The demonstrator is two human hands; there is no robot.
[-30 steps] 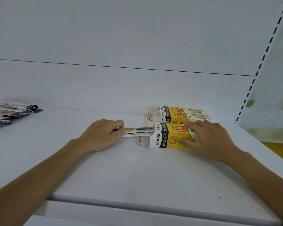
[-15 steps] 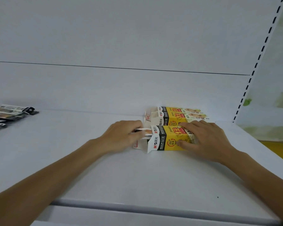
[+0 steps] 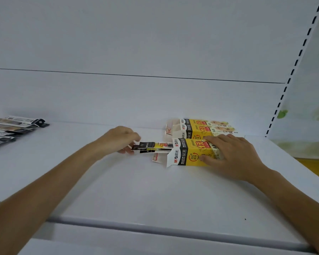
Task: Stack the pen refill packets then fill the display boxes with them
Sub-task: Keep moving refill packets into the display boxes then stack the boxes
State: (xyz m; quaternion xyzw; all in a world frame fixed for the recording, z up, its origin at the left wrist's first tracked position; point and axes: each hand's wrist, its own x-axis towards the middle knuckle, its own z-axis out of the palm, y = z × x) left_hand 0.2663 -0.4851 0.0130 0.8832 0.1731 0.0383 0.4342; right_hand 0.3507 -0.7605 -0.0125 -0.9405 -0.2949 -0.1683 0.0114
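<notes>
Since half a second ago, the bundle of refill packets (image 3: 151, 147) has slid back out, and about half its length now shows outside the mouth of the front display box (image 3: 190, 153); our left hand (image 3: 122, 139) has drawn away with it. That hand pinches the bundle's free end with curled fingers. Our right hand (image 3: 232, 155) lies over the box's far end, fingers fairly flat on top and thumb against the near face, pinning it to the shelf (image 3: 155, 190).

We judge the packets light, thin and slick, likely to fan or buckle if pushed from one end alone, so a squeeze across the whole stack close to the box mouth should serve best. The box is soft card with loose flaps that could fold inward and catch.

Two more display boxes (image 3: 206, 127) sit just behind it, toward the shelf's back right corner. Loose packets (image 3: 11, 129) lie near the back at the left edge, cut off by the frame.

We cannot see inside the box, how many packets the bundle holds, or how full the rear boxes are.
</notes>
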